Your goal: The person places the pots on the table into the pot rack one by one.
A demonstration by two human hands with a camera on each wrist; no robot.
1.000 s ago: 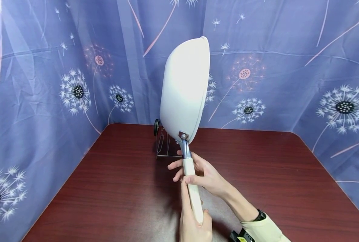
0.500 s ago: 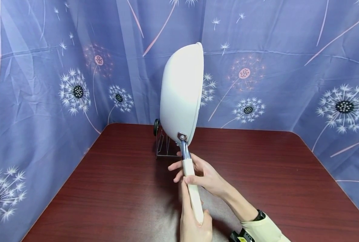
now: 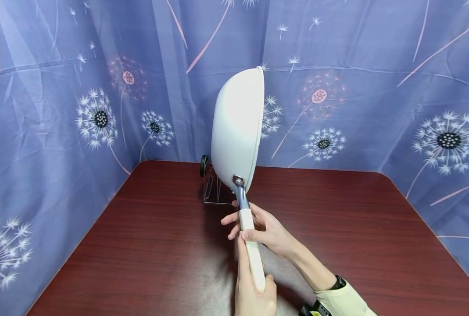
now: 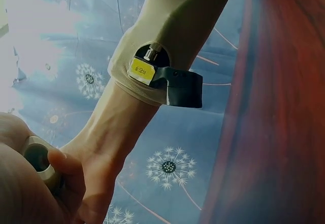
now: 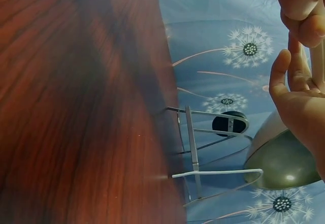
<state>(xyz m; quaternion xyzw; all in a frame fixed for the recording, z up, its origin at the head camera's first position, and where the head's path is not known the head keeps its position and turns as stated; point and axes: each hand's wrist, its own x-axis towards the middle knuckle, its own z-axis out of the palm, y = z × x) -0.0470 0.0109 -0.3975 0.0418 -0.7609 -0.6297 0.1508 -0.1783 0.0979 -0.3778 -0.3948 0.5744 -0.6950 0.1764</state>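
Note:
A deep white frying pan (image 3: 237, 127) stands on edge in the head view, its base turned left and its cream handle (image 3: 253, 259) slanting down toward me. My left hand (image 3: 254, 287) grips the lower end of the handle, the thumb along its right side and a finger extended up its left side. Higher up, my right hand (image 3: 271, 230) holds the handle with its thumb across the top and several fingers reaching out behind it to the left. Part of the pan (image 5: 284, 160) shows beside a wire rack (image 5: 195, 148) in the right wrist view. The handle's end (image 4: 39, 160) pokes from a fist in the left wrist view.
Behind the pan, the wire rack (image 3: 214, 188) stands on the dark red wooden table (image 3: 337, 210), with a black disc (image 3: 204, 166) at its far left. A blue dandelion-print curtain (image 3: 139, 87) encloses the back and sides.
The pan has come down and tipped slightly left, its upper rim now lower in the head view. Both hands keep their hold on the handle almost in place.

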